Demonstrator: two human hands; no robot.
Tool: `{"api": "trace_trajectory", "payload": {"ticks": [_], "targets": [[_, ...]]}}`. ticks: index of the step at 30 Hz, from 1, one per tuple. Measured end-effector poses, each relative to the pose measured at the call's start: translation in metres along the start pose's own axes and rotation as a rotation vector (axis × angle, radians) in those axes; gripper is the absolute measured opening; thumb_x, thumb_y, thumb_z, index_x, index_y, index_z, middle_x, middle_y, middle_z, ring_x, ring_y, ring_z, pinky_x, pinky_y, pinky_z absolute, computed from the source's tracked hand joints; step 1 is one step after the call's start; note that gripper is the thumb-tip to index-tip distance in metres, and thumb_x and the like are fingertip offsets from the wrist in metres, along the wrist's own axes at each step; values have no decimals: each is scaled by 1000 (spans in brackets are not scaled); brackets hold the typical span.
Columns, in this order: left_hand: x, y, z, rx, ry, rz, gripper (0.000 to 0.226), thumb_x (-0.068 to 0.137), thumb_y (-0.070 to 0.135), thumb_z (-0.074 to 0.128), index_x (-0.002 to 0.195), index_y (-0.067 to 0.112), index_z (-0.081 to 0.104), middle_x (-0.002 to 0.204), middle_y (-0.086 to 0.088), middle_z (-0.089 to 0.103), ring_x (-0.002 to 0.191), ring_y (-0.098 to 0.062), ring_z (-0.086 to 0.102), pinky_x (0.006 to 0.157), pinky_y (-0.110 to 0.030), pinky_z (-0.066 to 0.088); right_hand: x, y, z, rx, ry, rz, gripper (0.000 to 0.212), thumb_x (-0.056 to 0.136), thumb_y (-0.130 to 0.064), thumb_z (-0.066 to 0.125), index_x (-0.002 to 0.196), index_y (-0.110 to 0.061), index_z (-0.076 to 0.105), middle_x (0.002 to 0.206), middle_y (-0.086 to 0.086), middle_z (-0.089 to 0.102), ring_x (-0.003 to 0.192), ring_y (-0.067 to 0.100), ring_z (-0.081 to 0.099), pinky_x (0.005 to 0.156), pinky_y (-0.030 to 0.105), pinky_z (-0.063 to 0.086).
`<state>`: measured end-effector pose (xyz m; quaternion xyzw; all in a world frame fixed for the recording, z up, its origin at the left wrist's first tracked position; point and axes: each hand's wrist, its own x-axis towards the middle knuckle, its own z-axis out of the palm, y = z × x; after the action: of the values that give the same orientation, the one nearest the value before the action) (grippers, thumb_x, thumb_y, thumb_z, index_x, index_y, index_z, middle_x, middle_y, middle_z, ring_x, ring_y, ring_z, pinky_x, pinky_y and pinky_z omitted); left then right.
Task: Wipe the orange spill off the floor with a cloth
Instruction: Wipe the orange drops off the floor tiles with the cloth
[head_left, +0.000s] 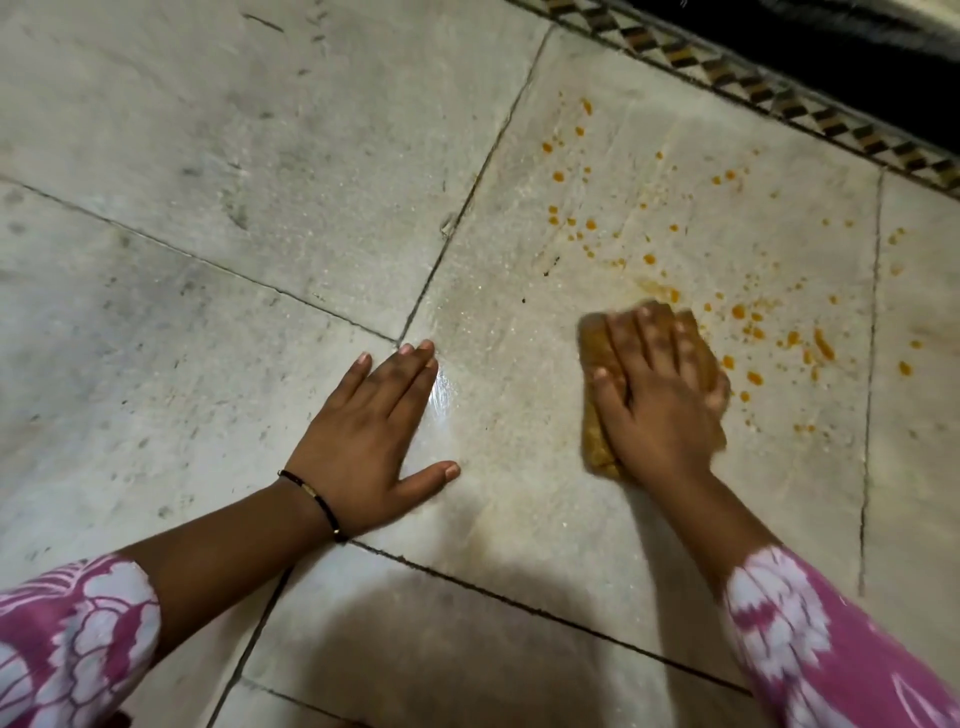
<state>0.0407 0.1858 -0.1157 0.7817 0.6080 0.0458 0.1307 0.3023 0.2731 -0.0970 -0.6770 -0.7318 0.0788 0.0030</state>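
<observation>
Orange drops and smears of the spill (748, 317) are scattered over a pale stone floor tile (519, 291), from the far middle to the right. My right hand (657, 395) presses flat on a folded yellow-orange cloth (597, 436) at the near left edge of the spill; the hand is motion-blurred. The cloth shows at both sides of the hand. My left hand (374, 431) lies flat on the floor to the left, fingers spread, holding nothing. A wet sheen lies on the tile between the two hands.
A patterned brown-and-cream border strip (779, 98) runs along the far right, with a dark band (857, 47) behind it. Dark grout lines (457, 218) cross the floor. My shadow falls on the near tiles. A black bracelet (317, 504) is on my left wrist.
</observation>
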Motion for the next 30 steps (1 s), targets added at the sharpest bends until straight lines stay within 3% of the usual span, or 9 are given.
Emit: {"api": "trace_trajectory", "payload": {"ticks": [5,9,11,15,20,22,25,28,30], "targets": [[1,1,2,17,-1,2,89,86,67,35,148,4,26,158,-10,20,146,-21,16,118,-44,11,-74,-43,15,-54,-77,6,60,88,-55,19,146,-43,20,158,-8,18,145,26,12,109,65,6],[0,0,2,24,-1,11,89,85,67,34,148,4,26,157,-10,20,145,-22,17,118,-44,11,-30,-76,14,-27,-82,-260,55,92,-53,25,146,-45,18,158,-11,15,146,23,7,109,63,1],[0,0,2,24,-3,15,89,86,67,34,148,4,26,158,-10,20,145,-22,17,118,-44,12,5,-64,8,-40,-115,-284,57,92,-55,25,147,-46,14,159,-12,9,146,20,3,111,60,1],[0,-1,1,20,-13,20,88,87,67,30,149,4,24,158,-10,19,146,-21,16,118,-43,11,3,-9,2,3,-32,3,62,88,-63,21,147,-46,13,159,-14,6,146,16,1,113,55,4],[0,1,3,34,-7,18,89,86,68,30,148,4,25,158,-11,20,145,-22,18,117,-44,11,-111,-6,16,-67,2,191,65,89,-55,23,150,-33,20,159,-2,9,145,26,8,110,64,12],[0,0,3,37,-18,17,89,86,68,31,148,4,26,157,-11,20,145,-22,17,117,-45,12,-123,-44,24,-35,20,92,64,86,-48,33,146,-26,31,155,1,21,142,30,20,108,65,15],[0,-2,2,40,-25,31,90,86,68,30,148,4,26,157,-11,20,145,-22,18,117,-44,12,-86,-89,25,-8,9,-168,60,87,-46,31,145,-27,34,153,1,32,143,28,23,110,61,6],[0,-2,2,35,-28,39,90,86,69,28,148,4,25,158,-11,18,145,-23,17,117,-45,12,-17,-81,12,-42,-78,-280,62,90,-50,20,149,-34,18,159,-7,13,146,20,4,113,56,-7],[0,-3,2,28,-38,44,90,86,69,27,148,4,25,158,-11,18,146,-23,16,117,-45,12,0,-52,7,-34,-84,-206,63,89,-54,18,149,-37,15,159,-10,9,146,17,0,114,50,-9]]}}
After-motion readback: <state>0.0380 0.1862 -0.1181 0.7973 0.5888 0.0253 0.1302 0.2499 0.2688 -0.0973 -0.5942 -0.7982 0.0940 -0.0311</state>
